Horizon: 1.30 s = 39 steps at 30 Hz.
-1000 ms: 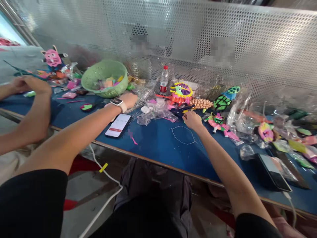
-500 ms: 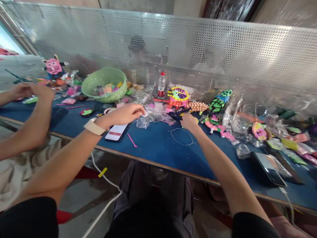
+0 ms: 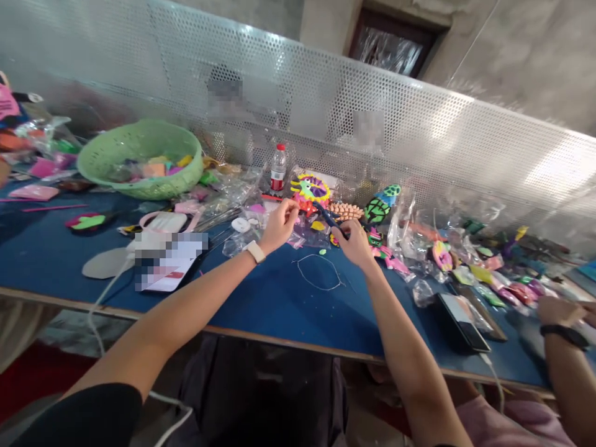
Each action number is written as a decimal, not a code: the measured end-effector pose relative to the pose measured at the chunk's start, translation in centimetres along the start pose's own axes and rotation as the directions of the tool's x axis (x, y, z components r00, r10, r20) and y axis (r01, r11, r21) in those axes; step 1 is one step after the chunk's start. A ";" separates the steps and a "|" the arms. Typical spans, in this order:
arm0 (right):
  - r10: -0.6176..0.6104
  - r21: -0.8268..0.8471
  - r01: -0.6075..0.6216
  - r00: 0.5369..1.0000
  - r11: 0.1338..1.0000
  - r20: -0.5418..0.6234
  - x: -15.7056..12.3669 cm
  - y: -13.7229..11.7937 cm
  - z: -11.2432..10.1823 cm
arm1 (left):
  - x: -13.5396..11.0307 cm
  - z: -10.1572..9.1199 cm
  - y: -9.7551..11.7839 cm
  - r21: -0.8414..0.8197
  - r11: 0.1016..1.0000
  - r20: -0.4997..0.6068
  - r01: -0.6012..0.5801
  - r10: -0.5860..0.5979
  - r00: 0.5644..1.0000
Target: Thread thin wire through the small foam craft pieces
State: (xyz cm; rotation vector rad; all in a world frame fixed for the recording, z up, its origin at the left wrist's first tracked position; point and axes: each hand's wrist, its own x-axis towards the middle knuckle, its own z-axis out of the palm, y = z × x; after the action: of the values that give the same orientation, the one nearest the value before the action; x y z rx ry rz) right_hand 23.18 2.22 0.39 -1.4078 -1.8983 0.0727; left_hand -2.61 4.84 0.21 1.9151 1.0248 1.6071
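Observation:
My left hand (image 3: 279, 225), with a pale watch on the wrist, is raised over the blue table (image 3: 261, 304), its fingers pinched together beside a colourful foam toy (image 3: 310, 188); what they pinch is too small to make out. My right hand (image 3: 354, 243) is closed on a dark blue tool that looks like scissors (image 3: 327, 216), pointing up and left toward my left hand. A thin wire loop (image 3: 320, 273) lies on the table just below both hands. Small foam scraps lie between them.
A phone (image 3: 168, 268) on a white cable lies at the left. A green basket (image 3: 139, 158) of foam pieces, a water bottle (image 3: 278, 167), foam figures and clear bags crowd the back. A dark device (image 3: 462, 315) lies right. A co-worker's hand (image 3: 559, 310) shows at the far right.
My left hand left the phone and moved right to the foam toy. My right hand took up the dark blue tool. The view swung right; the left co-worker's arms dropped out.

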 end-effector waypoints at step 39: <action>-0.157 0.381 0.027 0.937 0.924 0.313 -2.5 -1.4 1.6 | -2.4 0.5 1.6 -0.312 0.868 0.486 0.385 -0.203 0.850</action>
State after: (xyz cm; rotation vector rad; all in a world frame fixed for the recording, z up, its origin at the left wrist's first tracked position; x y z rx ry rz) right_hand 21.42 0.21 -1.42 -1.0917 -2.0869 0.6345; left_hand -1.87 2.10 -0.28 1.6270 0.6935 1.0344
